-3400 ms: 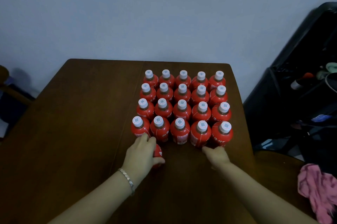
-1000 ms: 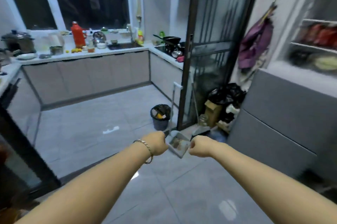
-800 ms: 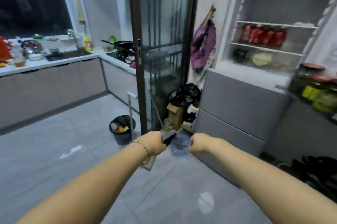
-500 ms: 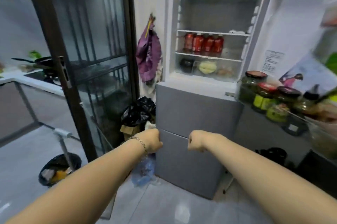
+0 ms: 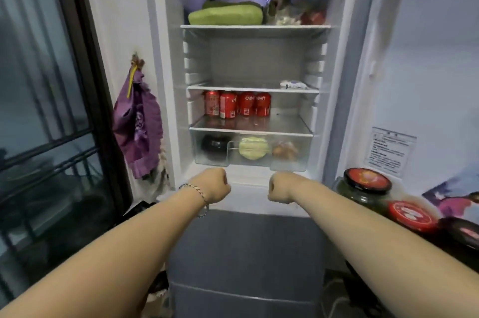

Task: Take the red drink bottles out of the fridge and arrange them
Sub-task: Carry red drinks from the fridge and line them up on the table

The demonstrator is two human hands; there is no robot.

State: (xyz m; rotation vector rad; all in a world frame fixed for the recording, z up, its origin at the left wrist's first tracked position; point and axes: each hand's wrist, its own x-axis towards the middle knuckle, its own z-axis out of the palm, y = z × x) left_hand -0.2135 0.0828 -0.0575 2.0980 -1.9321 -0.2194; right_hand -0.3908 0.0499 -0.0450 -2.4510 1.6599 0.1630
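Observation:
The fridge (image 5: pixel 171 84) stands open straight ahead. Several red drink bottles (image 5: pixel 237 104) stand in a row on its third shelf (image 5: pixel 280 124), toward the left side. My left hand (image 5: pixel 213 184), with a bracelet on the wrist, and my right hand (image 5: pixel 280 186) are both held out in front of me as fists with nothing in them. They hover below the clear crisper drawer (image 5: pixel 293 164), well short of the bottles.
The fridge door (image 5: pixel 420 79) hangs open at right, with red-lidded jars (image 5: pixel 366 183) in its rack. A green gourd (image 5: pixel 225 15) lies on the top shelf. A purple bag (image 5: pixel 138 120) hangs left of the fridge beside a dark glass door (image 5: pixel 46 100).
I left the table of arranged bottles, turned through the kitchen and walked up to the open fridge, which now fills the view. Both fists stayed empty.

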